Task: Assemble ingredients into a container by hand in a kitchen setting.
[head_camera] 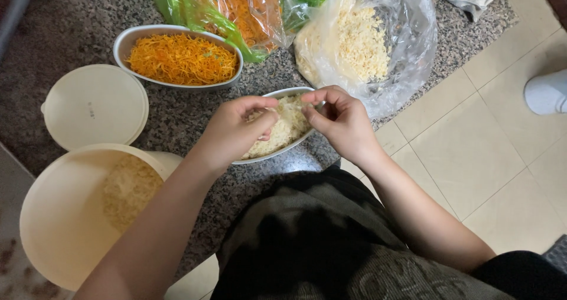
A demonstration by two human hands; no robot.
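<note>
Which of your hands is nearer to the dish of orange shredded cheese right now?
Left. The left hand sits just below the dish of orange shredded cheese, over the oval dish of pale shreds. The right hand is farther off to its right.

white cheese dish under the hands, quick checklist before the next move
1. White cheese dish flat on the granite counter: ok.
2. Left hand and right hand both over the dish: ok.
3. Shreds pinched in the fingers: cannot tell.
4. Orange cheese dish apart from the white one: ok.
5. Clear bag of pale shreds open beside the dish: ok.
6. Round tub uncovered, lid beside it: ok.
</note>
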